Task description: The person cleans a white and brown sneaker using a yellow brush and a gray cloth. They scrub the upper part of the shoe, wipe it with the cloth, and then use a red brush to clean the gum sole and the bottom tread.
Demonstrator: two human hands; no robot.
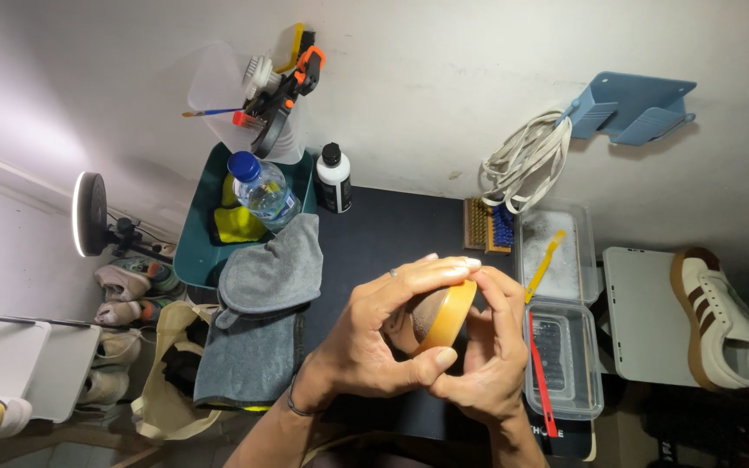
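1. The left hand (383, 334) grips a shoe (435, 316) with a tan gum sole, fingers curled over its top edge and thumb pressed against the sole's lower rim.
2. The right hand (487, 355) wraps the shoe from the other side, fingers closed around it, just left of the clear plastic tub (561, 329).
3. The shoe is held in the air above the dark mat (392, 234), sole edge facing the camera.
4. Inside the tub lie a yellow tool (545, 260) and a red tool (537, 373).
5. Left of the tub sit a wooden brush (478, 225), grey cloths (262, 303), a water bottle (262, 189) and a small black-and-white bottle (334, 178).
6. Right of the tub, a white sneaker with brown stripes (717, 316) rests on a white lid (648, 316).
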